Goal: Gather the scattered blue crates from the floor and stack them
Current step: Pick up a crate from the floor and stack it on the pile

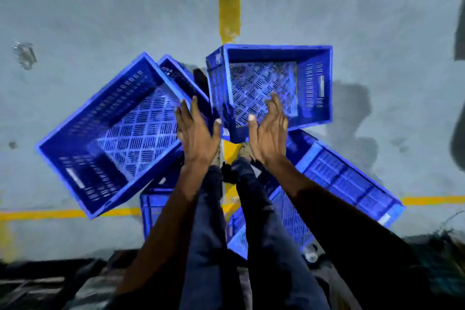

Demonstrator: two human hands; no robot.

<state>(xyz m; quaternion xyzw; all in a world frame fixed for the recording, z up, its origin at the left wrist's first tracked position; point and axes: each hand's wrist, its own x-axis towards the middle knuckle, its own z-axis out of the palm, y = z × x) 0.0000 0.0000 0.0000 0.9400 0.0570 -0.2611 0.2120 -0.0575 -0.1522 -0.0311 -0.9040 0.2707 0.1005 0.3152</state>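
Fingers of both hands are spread and straight, gripping nothing: the left hand (195,131) and the right hand (268,131) hover palms inward at the centre of the frame, thumbs toward each other, above the gap between two crates. Bright blue plastic crates with perforated, diamond-patterned floors and slotted walls lie clustered around the person's legs (226,221). An upright crate (312,83) sits just above centre, open side up, with a handle slot in its right wall. A tilted crate (105,133) fills the left of centre, skewed and overlapping a further crate edge (176,70) behind it. A lower-right crate (352,178) runs diagonally toward the right edge, partly hidden by the right forearm, and a lower crate (153,209) peeks out beneath the tilted one near the bottom centre. All rest on a grey concrete floor (100,7) marked with yellow painted lines (228,0), one running up the middle of the frame and one crossing horizontally in the lower part; dark stains blotch the floor at right. Both bare forearms reach forward from the bottom of the frame, nearly parallel, over dark trousers.
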